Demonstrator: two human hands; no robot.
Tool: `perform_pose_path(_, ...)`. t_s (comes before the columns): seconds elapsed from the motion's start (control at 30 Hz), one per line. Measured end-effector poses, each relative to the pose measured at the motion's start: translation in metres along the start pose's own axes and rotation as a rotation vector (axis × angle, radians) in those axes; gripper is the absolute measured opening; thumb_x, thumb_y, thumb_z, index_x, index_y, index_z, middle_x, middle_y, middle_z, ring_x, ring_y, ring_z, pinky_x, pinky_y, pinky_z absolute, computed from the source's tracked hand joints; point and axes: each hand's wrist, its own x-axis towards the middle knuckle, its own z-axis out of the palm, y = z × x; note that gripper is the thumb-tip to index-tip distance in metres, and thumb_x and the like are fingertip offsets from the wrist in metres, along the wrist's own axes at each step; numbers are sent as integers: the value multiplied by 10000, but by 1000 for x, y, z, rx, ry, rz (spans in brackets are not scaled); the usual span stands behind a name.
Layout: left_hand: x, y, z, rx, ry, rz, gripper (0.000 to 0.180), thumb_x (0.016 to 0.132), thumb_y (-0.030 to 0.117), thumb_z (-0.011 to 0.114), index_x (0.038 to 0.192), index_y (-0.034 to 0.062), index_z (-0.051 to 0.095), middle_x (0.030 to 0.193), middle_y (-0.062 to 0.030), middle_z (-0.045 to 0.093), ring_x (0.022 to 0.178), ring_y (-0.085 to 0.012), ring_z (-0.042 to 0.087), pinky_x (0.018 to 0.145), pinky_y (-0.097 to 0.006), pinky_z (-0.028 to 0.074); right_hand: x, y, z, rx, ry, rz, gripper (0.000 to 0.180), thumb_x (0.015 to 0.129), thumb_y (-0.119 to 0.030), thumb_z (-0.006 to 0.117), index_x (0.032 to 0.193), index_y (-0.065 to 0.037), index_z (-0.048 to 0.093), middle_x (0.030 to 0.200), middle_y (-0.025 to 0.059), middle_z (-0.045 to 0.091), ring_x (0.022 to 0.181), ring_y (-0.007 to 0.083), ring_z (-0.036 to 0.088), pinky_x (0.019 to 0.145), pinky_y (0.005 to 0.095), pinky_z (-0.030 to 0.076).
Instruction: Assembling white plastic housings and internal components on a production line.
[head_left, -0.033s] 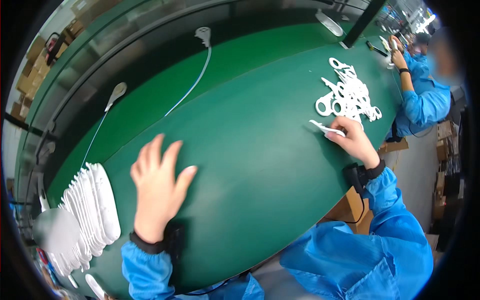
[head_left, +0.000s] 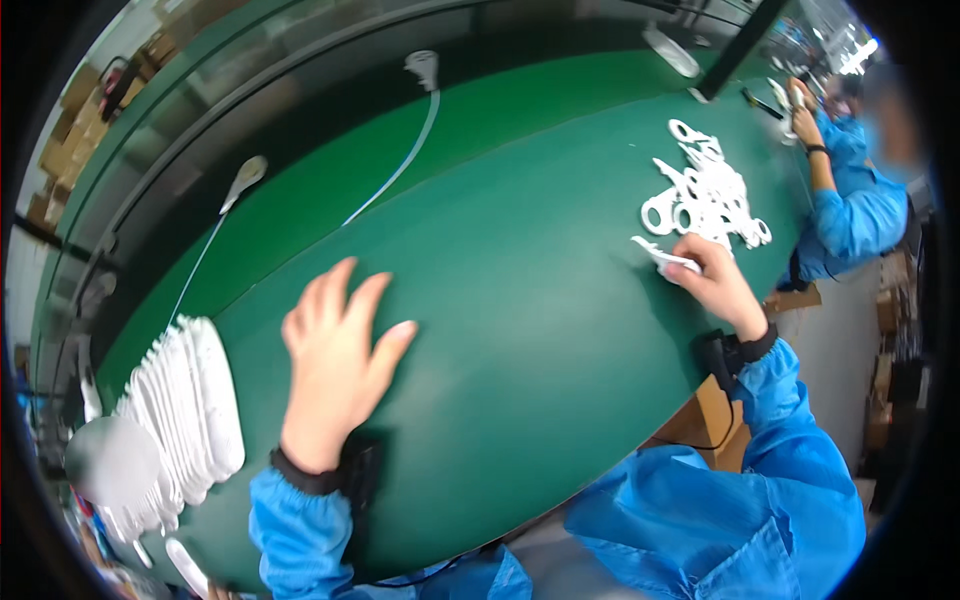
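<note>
My left hand (head_left: 335,350) lies over the green table (head_left: 520,330) with its fingers spread and nothing in it. To its left stands a row of white flat oval pieces (head_left: 190,410) stacked on edge. My right hand (head_left: 712,285) is closed on a small white plastic part (head_left: 662,258) at the near edge of a pile of white ring-shaped plastic parts (head_left: 705,195). Both arms wear blue sleeves with black wrist straps.
A co-worker in blue (head_left: 850,205) is busy at the table's far right end. Two white cables with paddle-shaped ends (head_left: 420,75) (head_left: 245,175) lie across the green belt behind. A black post (head_left: 735,45) rises at the back right. Cardboard boxes (head_left: 790,300) sit below the table's edge.
</note>
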Motion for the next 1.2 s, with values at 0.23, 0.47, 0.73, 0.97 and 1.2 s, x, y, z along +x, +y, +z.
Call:
perform_pose_path(0.23,22,-8,33,-364,120,-28,327,943,342,536,1157,108,616,1237,-85,537,1174,-296,443,992,-415,305,43,-88,31,118,-291,-37,97,898,-110,612,906,-14,600,686,18,590,568,78,529,515,231,403)
perform_pose_path(0.47,18,-37,34,-751,70,-143,385,1025,357,373,1185,104,616,1155,-73,598,1157,-255,458,1015,-387,298,137,-102,124,458,-441,-282,136,888,-136,635,899,-6,596,775,-31,571,711,38,489,623,202,392)
perform_pose_path(0.73,14,-28,34,-505,206,-110,261,931,301,557,1065,103,663,1109,-44,605,1090,-244,470,935,-368,322,122,-106,129,375,-432,-351,108,821,-61,676,877,32,666,765,37,656,681,78,573,601,222,426)
perform_pose_path(0.97,19,-25,37,-563,207,-104,186,920,241,582,978,89,673,1034,-31,614,1058,-251,466,921,-369,335,125,-106,129,295,-419,-408,110,801,-59,695,858,35,689,716,65,662,622,102,568,558,238,409)
perform_pose_path(1.2,19,-23,40,-545,211,-92,171,915,233,584,957,91,671,1041,-30,608,1053,-253,468,914,-371,338,127,-102,130,253,-369,-436,120,813,-81,687,862,29,684,687,47,631,599,100,523,545,251,382)
